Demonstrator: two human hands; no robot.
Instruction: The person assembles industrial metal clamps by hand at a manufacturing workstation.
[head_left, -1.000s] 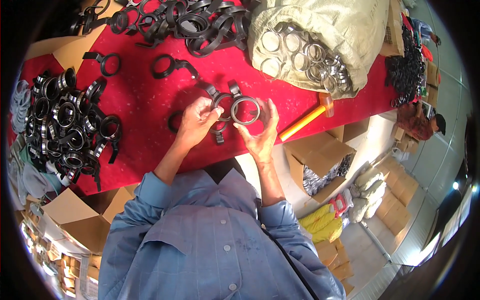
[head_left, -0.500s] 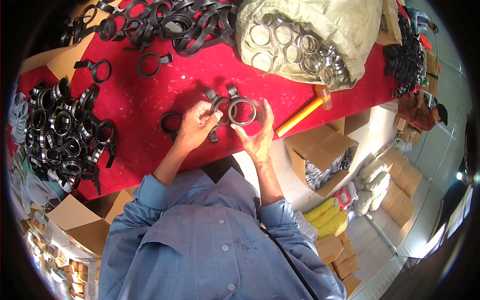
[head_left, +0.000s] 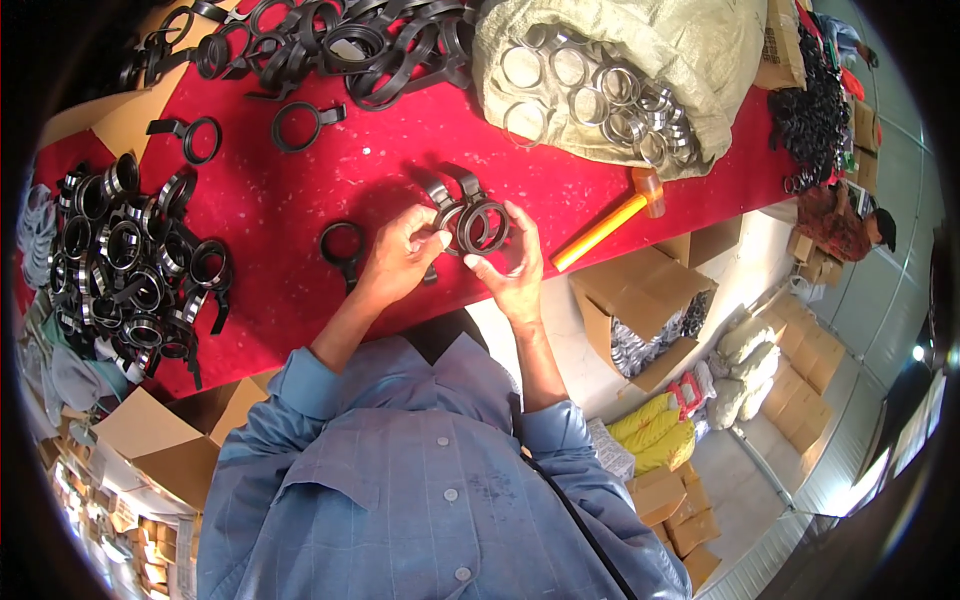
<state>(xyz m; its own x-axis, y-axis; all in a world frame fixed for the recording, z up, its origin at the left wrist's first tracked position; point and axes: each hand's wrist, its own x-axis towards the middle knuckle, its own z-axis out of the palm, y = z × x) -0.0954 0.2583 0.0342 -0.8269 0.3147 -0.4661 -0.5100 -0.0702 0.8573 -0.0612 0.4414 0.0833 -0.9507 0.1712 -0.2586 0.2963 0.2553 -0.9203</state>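
My left hand [head_left: 402,256] pinches a black ring with a tab [head_left: 437,193] between thumb and fingers. In my right hand [head_left: 514,272], thumb and fingertips grip the edges of a second black tabbed ring [head_left: 467,182]. The two rings overlap just above the table's near edge, both tabs pointing away from me. To the left of my left hand, another black ring [head_left: 349,271] lies on the red cloth. Part of a further black piece [head_left: 430,274] shows below my left hand, mostly hidden.
A mallet [head_left: 600,232] with a yellow handle lies to the right. Behind it, a pale woven sack [head_left: 700,50] spills metal rings [head_left: 620,128]. Black rings [head_left: 375,60] pile up at the back; black-and-silver rings [head_left: 125,250] heap at the left. An open carton [head_left: 640,290] stands below the right edge.
My hands have drawn closer together. The right ring has moved slightly left and turned, and now overlaps the left ring more.
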